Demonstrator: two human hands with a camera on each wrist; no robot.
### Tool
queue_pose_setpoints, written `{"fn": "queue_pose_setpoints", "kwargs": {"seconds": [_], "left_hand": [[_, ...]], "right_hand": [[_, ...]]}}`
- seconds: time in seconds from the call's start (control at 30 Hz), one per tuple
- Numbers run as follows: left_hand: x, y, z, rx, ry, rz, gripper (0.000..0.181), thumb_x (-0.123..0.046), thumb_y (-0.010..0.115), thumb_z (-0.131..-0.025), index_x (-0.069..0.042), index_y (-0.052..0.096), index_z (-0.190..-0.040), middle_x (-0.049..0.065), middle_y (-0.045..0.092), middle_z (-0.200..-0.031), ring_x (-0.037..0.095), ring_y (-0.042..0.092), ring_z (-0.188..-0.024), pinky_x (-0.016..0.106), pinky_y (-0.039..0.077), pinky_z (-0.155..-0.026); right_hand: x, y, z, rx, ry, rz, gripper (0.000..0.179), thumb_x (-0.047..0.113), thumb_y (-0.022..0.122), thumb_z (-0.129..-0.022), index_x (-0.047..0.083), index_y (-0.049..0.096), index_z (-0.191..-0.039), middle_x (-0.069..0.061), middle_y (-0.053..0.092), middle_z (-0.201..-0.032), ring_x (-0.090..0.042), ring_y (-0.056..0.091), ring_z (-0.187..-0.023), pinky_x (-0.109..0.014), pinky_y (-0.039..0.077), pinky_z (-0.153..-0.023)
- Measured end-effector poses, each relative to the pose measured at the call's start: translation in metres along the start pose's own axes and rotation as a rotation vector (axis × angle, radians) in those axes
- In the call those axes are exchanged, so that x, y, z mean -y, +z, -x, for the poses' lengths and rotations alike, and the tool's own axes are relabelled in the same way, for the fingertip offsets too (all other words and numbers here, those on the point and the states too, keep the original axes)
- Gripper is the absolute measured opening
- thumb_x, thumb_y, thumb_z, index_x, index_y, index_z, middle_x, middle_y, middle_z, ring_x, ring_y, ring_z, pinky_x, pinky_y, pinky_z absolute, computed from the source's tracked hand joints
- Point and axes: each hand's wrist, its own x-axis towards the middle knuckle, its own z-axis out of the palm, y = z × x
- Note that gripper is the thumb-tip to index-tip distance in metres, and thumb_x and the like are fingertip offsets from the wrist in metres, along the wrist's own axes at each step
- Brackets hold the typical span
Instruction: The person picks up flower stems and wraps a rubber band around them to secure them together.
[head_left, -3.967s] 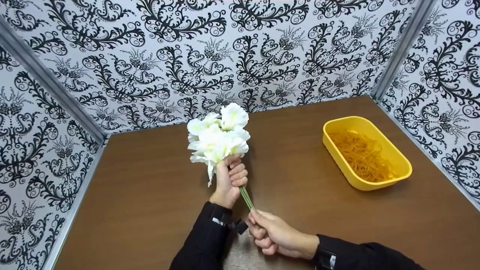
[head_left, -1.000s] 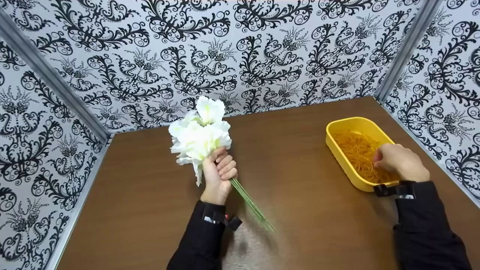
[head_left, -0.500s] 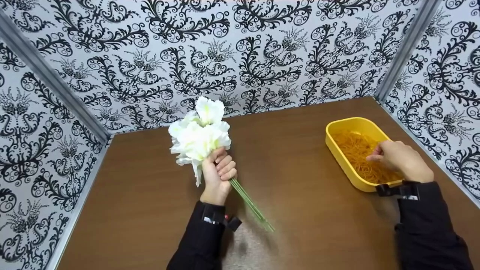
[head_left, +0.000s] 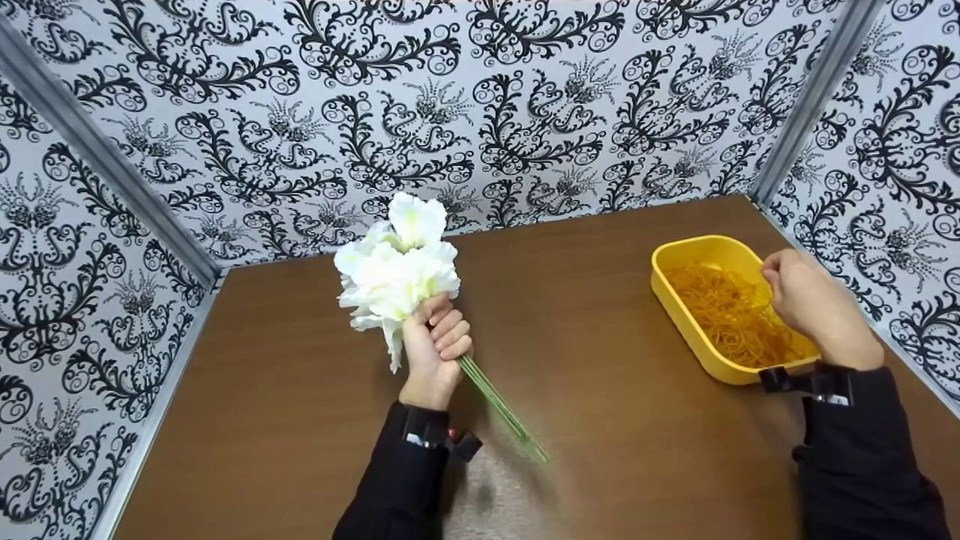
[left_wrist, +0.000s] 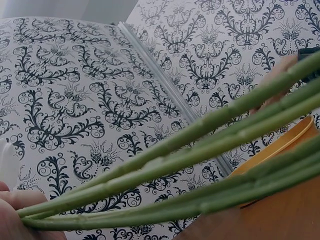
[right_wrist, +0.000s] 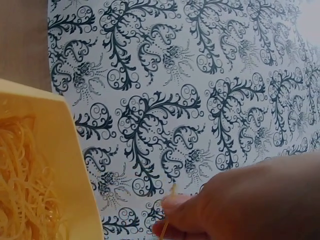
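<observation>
My left hand (head_left: 437,349) grips a bunch of white artificial-looking flowers (head_left: 401,262) just under the blooms. Their green stems (head_left: 499,401) slant down to the right past my fist, and in the left wrist view the stems (left_wrist: 150,172) fan out from the fingers. Over the right side of the yellow tub (head_left: 679,315) is my right hand (head_left: 814,300), raised above the tangle of rubber bands (head_left: 724,319). In the right wrist view its thumb and fingertips pinch a thin yellowish rubber band (right_wrist: 173,190).
The brown table (head_left: 300,420) carries the yellow tub at its right side. Black-and-white patterned panels (head_left: 390,120) wall in the back and both sides, joined by grey metal corner posts (head_left: 817,97). A small black camera (head_left: 466,446) sticks out from the left wrist.
My right hand let go of the stem ends and went to the tub, dipped among the rubber bands, then rose with one. The left hand shifted slightly left, still holding the flowers.
</observation>
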Motion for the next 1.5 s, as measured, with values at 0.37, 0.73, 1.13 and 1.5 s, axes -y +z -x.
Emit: {"fn": "queue_pose_setpoints", "kwargs": {"seconds": [0.37,0.73,1.13,1.5], "left_hand": [[-0.001,-0.001,-0.001,0.004,0.001,-0.002,0.041,-0.013,0.036,-0.098,-0.017,0.035,-0.057,-0.009,0.027,-0.043,0.002,0.01,-0.041,0.013,0.012,-0.032],[0.001,0.0,0.0,-0.016,0.017,-0.012,0.045,-0.016,0.036,-0.102,-0.017,0.035,-0.057,-0.009,0.028,-0.043,0.002,0.011,-0.04,0.013,0.014,-0.032],[0.003,0.0,0.0,-0.038,0.028,-0.02,0.044,-0.015,0.038,-0.101,-0.017,0.036,-0.057,-0.009,0.029,-0.042,0.001,0.014,-0.038,0.014,0.015,-0.031],[0.004,-0.002,-0.002,-0.05,0.08,-0.066,0.044,-0.013,0.037,-0.102,-0.017,0.034,-0.058,-0.009,0.028,-0.044,0.001,0.016,-0.037,0.013,0.017,-0.031]], "right_hand": [[0.02,-0.007,0.007,-0.325,-0.144,-0.113,0.025,0.002,0.064,-0.098,-0.006,0.063,-0.122,-0.03,0.068,-0.104,-0.038,0.067,-0.076,-0.011,0.047,-0.06],[0.079,-0.007,0.027,-0.401,-0.724,-0.129,0.014,0.006,0.07,-0.093,0.004,0.074,-0.107,-0.008,0.074,-0.095,-0.014,0.068,-0.073,-0.006,0.049,-0.077],[0.18,0.016,0.064,-0.119,-1.242,-0.372,0.02,0.012,0.057,-0.104,0.01,0.072,-0.116,-0.001,0.07,-0.103,-0.009,0.069,-0.087,-0.017,0.056,-0.08],[0.219,0.03,0.068,-0.005,-1.354,-0.355,0.018,0.006,0.062,-0.1,0.014,0.07,-0.113,0.004,0.066,-0.103,-0.005,0.064,-0.086,-0.014,0.053,-0.077]]}}
